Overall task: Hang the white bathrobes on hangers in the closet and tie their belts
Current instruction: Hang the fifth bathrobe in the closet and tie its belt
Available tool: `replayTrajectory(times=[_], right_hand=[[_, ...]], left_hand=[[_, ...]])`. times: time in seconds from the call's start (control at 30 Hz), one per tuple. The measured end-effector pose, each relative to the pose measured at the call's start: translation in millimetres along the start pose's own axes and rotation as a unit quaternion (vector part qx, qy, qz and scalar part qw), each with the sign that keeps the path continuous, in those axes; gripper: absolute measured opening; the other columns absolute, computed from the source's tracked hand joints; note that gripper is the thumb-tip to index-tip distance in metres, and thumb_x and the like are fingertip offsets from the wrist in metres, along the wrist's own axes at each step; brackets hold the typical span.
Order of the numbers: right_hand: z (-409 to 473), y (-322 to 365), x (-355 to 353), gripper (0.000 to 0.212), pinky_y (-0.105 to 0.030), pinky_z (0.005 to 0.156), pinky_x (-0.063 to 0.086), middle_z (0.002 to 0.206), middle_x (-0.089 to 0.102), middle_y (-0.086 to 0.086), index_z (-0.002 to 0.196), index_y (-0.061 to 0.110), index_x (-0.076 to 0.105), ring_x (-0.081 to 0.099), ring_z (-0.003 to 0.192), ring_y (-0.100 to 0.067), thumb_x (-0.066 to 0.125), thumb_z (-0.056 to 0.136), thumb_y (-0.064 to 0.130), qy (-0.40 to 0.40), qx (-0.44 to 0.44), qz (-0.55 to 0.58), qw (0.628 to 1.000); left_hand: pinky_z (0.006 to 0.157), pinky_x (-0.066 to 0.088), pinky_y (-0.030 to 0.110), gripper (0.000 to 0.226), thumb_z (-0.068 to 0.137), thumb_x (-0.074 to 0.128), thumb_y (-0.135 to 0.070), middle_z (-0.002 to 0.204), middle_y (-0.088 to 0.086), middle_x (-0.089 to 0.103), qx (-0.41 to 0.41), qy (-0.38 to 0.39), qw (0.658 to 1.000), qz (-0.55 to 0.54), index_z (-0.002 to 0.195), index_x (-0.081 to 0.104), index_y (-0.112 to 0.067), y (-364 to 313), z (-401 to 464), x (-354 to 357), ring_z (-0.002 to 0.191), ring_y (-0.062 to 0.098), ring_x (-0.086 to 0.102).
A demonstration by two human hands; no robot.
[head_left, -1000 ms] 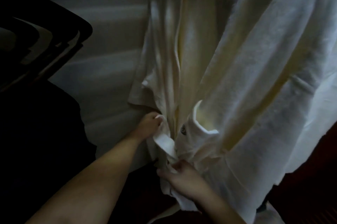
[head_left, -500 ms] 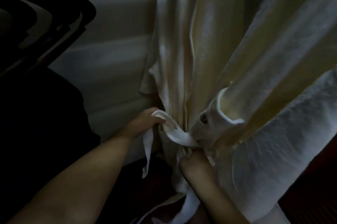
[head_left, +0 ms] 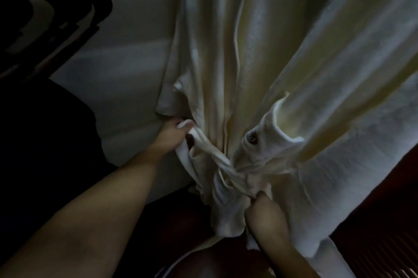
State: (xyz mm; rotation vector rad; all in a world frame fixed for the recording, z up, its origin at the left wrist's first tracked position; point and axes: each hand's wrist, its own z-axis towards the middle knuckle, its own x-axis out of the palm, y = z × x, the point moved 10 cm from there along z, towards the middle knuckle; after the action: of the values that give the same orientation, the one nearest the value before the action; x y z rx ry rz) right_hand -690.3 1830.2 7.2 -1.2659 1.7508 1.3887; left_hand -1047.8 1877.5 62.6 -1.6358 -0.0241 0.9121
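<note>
Hanging robe (head_left: 282, 55): fills the upper and right of the view, gathered in at the waist; its hanger is out of view, and the light is dim.
Fabric: looks soft, thick and limp, likely light for its bulk; it folds wherever pulled, so I judge the belt ends the best hold.
Pocket (head_left: 260, 139): on the robe's front, just right of the knot, with a small emblem.
Belt (head_left: 210, 157): crossed at the waist into a half-drawn knot between the two hands.
Left hand (head_left: 168, 139): fingers curled round the belt's left end, thumb on top, pulling up and left.
Right hand (head_left: 263, 208): closed on the other end below the knot; fingers mostly hidden by cloth.
</note>
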Motion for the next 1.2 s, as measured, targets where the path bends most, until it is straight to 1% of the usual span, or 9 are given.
replayTrajectory(times=[0.1, 0.2, 0.43, 0.57, 0.7, 0.83, 0.97, 1.1, 1.2], right_hand=[[-2.6, -28.0, -8.2, 0.004, -0.025, 0.069, 0.043, 0.089, 0.060, -0.001, 0.098, 0.020, 0.056, 0.063, 0.086, -0.025, 0.054, 0.095, 0.021, -0.011, 0.023, 0.002, 1.000], [-5.7, -28.3, -5.3, 0.005, -0.027, 0.063, 0.048, 0.086, 0.068, 0.000, 0.092, 0.019, 0.058, 0.069, 0.084, -0.023, 0.054, 0.093, 0.022, -0.013, -0.008, -0.056, 0.998], [-42.4, -6.5, 44.6, 0.058, -0.032, 0.096, 0.050, 0.129, 0.065, -0.008, 0.150, 0.020, 0.030, 0.064, 0.119, -0.027, 0.047, 0.099, 0.042, 0.092, -0.047, 0.004, 0.995], [-64.2, 20.6, 34.2, 0.067, -0.024, 0.106, 0.045, 0.140, 0.059, 0.002, 0.154, 0.036, 0.028, 0.058, 0.127, -0.016, 0.054, 0.093, 0.050, 0.109, -0.139, 0.054, 0.983], [-118.0, 80.3, -89.0, 0.028, -0.022, 0.083, 0.056, 0.102, 0.072, 0.018, 0.112, 0.042, 0.069, 0.070, 0.094, -0.003, 0.058, 0.086, 0.044, -0.115, -0.340, 0.167, 0.918], [-185.1, 111.3, -235.4, 0.016, -0.016, 0.072, 0.050, 0.075, 0.069, 0.020, 0.078, 0.044, 0.077, 0.064, 0.071, 0.001, 0.074, 0.080, 0.059, -0.225, -0.439, 0.225, 0.840], [-263.8, 91.8, -351.0, 0.015, -0.038, 0.083, 0.049, 0.099, 0.067, -0.006, 0.105, 0.013, 0.076, 0.058, 0.090, -0.017, 0.070, 0.091, 0.014, -0.510, -0.498, 0.172, 0.680], [-233.1, 97.1, -399.1, 0.043, -0.017, 0.101, 0.036, 0.123, 0.055, -0.007, 0.131, 0.020, 0.064, 0.050, 0.114, -0.018, 0.073, 0.089, 0.027, -0.484, -0.443, 0.194, 0.729], [-200.5, 114.3, -408.1, 0.057, -0.027, 0.103, 0.044, 0.131, 0.054, -0.002, 0.143, 0.025, 0.051, 0.054, 0.120, -0.017, 0.071, 0.091, 0.035, -0.369, -0.422, 0.203, 0.803]], left_hand=[[0.090, 0.055, 0.037, 0.047, 0.087, 0.067, -0.052, 0.108, 0.009, 0.075, -0.012, -0.021, 1.000, 0.019, 0.108, 0.074, -0.011, 5.4, 18.2, -8.4, 0.100, 0.024, 0.070], [0.092, 0.054, 0.036, 0.040, 0.090, 0.069, -0.050, 0.110, 0.011, 0.075, -0.051, -0.039, 0.998, 0.006, 0.108, 0.075, -0.014, 16.2, 25.0, 0.9, 0.102, 0.027, 0.070], [0.097, 0.048, 0.037, 0.041, 0.104, 0.056, -0.039, 0.128, 0.019, 0.069, -0.077, -0.039, 0.996, -0.037, 0.129, 0.068, -0.009, 28.0, -22.2, 30.9, 0.119, 0.036, 0.064], [0.092, 0.046, 0.033, 0.041, 0.099, 0.057, -0.044, 0.130, 0.009, 0.070, -0.099, -0.090, 0.990, -0.043, 0.130, 0.068, -0.019, 30.7, -58.9, 27.5, 0.118, 0.033, 0.065], [0.100, 0.053, 0.035, 0.041, 0.090, 0.070, -0.043, 0.120, 0.005, 0.072, -0.077, -0.117, 0.973, -0.184, 0.127, 0.062, -0.028, -6.7, -93.0, 20.5, 0.113, 0.026, 0.069], [0.077, 0.048, 0.004, 0.027, 0.097, 0.070, -0.015, 0.101, -0.010, 0.070, 0.032, -0.179, 0.952, -0.246, 0.124, 0.065, -0.016, -101.9, -124.6, -21.7, 0.089, -0.008, 0.067], [0.085, 0.048, 0.007, 0.022, 0.097, 0.071, -0.012, 0.106, -0.009, 0.074, 0.189, -0.185, 0.926, -0.271, 0.118, 0.070, -0.014, -226.3, -177.8, -72.9, 0.093, -0.010, 0.068], [0.090, 0.051, 0.014, 0.024, 0.096, 0.072, -0.031, 0.115, -0.010, 0.073, 0.310, -0.166, 0.902, -0.252, 0.119, 0.068, -0.026, -338.7, -242.7, -101.5, 0.107, -0.001, 0.069], [0.096, 0.052, 0.022, 0.036, 0.090, 0.069, -0.047, 0.122, -0.016, 0.068, 0.351, -0.170, 0.900, -0.197, 0.124, 0.065, -0.037, -397.9, -274.3, -107.4, 0.117, 0.000, 0.064]])
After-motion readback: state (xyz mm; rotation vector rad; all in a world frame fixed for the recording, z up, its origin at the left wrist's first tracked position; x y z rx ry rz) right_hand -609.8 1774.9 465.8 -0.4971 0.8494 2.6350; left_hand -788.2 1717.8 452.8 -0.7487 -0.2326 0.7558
